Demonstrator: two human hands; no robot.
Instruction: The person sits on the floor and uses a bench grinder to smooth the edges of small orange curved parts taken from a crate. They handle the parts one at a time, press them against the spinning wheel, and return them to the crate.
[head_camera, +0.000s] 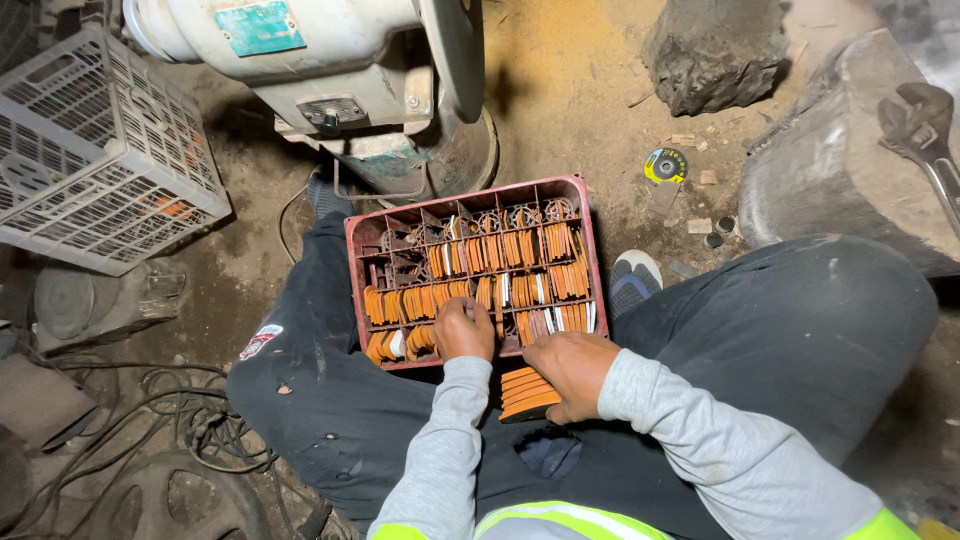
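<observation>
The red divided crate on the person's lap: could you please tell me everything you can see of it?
The red crate looks like worn plastic, rectangular, split by thin walls into many small cells. Most cells hold orange flat pieces standing on edge; the far left cells look nearly bare. It rests slightly skewed across the person's dark trousers, its far edge near a grey machine base. The left hand reaches into its near row; the right hand, holding a stack of orange pieces, sits at its near edge.
</observation>
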